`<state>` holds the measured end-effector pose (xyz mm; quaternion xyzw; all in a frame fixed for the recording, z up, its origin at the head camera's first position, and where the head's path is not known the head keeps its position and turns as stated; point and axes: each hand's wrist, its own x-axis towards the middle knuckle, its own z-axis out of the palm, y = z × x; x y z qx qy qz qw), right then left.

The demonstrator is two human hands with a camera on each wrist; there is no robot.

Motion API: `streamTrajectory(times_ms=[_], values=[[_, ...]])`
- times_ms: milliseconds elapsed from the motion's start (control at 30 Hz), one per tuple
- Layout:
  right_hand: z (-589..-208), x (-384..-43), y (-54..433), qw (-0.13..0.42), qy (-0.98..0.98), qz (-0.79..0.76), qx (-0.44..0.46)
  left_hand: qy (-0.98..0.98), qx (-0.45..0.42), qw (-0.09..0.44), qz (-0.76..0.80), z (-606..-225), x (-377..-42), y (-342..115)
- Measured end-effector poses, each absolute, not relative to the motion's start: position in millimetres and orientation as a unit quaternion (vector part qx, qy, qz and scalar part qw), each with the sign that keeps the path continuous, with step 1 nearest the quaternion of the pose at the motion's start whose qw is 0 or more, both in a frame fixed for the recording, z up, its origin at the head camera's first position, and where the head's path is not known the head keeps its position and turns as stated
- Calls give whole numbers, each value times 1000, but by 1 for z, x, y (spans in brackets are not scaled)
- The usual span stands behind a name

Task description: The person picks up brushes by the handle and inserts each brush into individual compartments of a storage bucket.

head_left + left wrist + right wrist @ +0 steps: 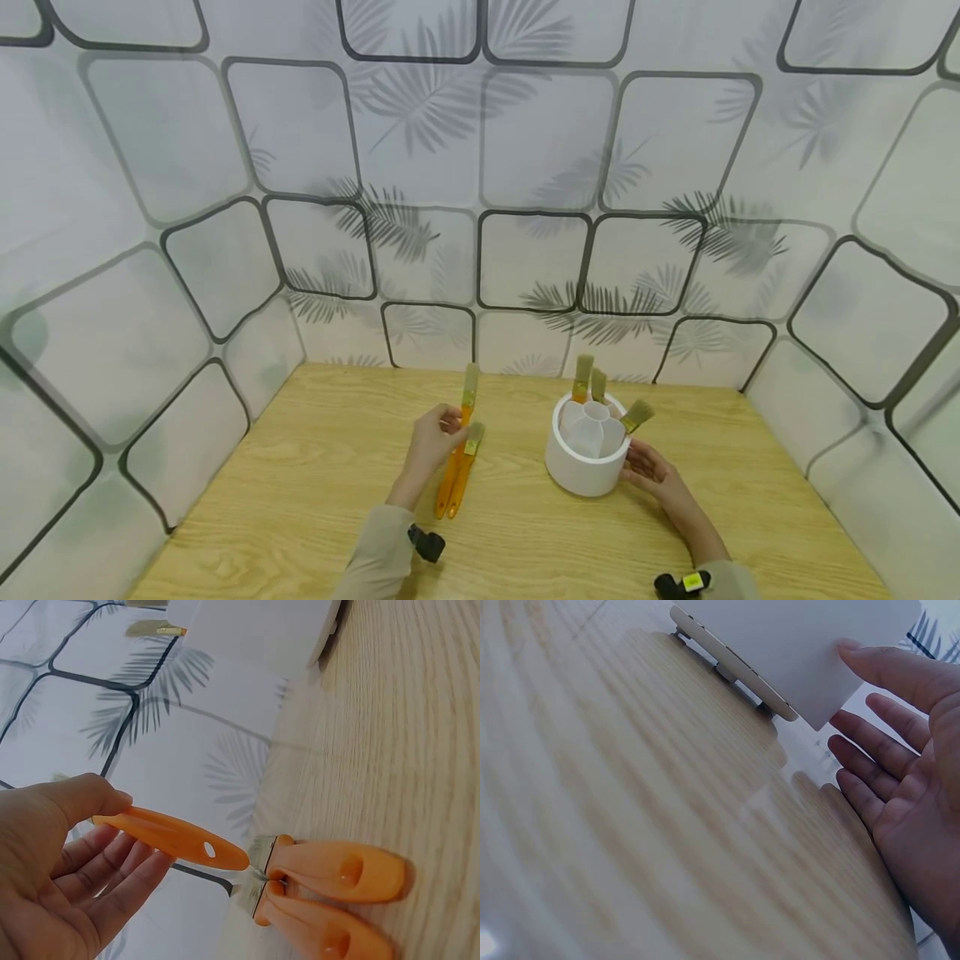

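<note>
My left hand (pixel 433 442) pinches a paintbrush (pixel 176 838) with an orange handle between thumb and fingers. In the left wrist view it is raised off the table, its handle end toward two more orange-handled paintbrushes (pixel 337 870), which lie side by side on the wood. A white round divided holder (pixel 581 467) stands upright to the right, with three paintbrushes (pixel 583 375) in its outer compartments, bristles up. Against the holder's right side is my right hand (pixel 660 482); its thumb touches the wall and its fingers are extended, as the right wrist view shows.
The light wooden table (pixel 315 467) runs back to a patterned curtain (pixel 427 250) with leaf and rounded-square prints, which also closes in both sides. Under the holder's base, small feet (pixel 765 710) show in the right wrist view.
</note>
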<state>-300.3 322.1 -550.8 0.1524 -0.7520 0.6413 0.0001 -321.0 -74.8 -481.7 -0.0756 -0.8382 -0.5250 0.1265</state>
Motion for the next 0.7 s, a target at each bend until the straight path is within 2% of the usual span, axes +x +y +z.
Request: streamTrajectory(times_ms=[467,700], values=[[-548,-298,320,-4,-751,643,147,-826,-100,155,-532,-480,-322,-62],[-547,-298,320,-4,-754,642,137,-828,-103,150,-530,-477,-320,-57]])
